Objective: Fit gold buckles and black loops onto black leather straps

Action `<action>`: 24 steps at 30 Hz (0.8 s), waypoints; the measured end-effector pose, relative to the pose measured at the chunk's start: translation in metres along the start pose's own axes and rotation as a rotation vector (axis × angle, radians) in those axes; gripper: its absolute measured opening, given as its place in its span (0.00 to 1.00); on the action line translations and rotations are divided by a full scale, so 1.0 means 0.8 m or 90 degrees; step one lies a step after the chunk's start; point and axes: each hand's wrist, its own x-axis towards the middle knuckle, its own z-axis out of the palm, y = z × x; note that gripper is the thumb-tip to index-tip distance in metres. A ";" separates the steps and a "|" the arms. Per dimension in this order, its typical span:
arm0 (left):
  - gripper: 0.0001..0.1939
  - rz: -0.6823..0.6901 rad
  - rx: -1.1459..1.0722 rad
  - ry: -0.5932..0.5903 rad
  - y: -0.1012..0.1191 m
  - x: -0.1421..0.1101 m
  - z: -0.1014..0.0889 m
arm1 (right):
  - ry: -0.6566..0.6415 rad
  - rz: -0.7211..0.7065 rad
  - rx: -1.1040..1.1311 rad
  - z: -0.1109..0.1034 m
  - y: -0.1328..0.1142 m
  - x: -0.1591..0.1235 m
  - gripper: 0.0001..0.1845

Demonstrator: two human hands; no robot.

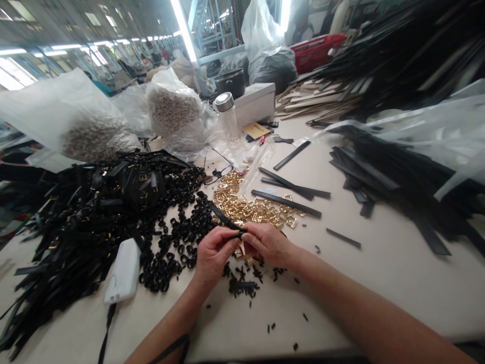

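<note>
My left hand and my right hand meet at the middle of the table, fingers pinched together on a black strap. One end of the strap sticks out up and to the left; the part between my fingertips is mostly hidden. Just beyond my hands lies a heap of gold buckles. A pile of small black loops spreads to the left of them. Small black scraps are scattered on the table below my hands.
Finished-looking black straps with buckles are heaped at left, beside a white power bank. Loose black strips and a larger strip stack lie right. Behind stand a glass bottle, eyeglasses and filled plastic bags.
</note>
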 end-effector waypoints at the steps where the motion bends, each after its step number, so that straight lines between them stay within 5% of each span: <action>1: 0.06 0.001 0.001 -0.001 0.000 0.000 0.000 | -0.002 0.000 0.005 -0.001 0.000 0.000 0.17; 9: 0.06 0.021 0.047 -0.018 0.011 -0.004 0.005 | 0.061 -0.032 -0.112 0.002 0.001 -0.002 0.15; 18: 0.13 -0.212 -0.243 0.027 -0.002 0.006 -0.002 | 0.054 0.004 0.009 -0.003 -0.015 -0.005 0.13; 24: 0.14 -0.166 -0.240 -0.048 -0.001 0.002 -0.003 | -0.009 -0.002 0.013 -0.002 -0.018 -0.003 0.15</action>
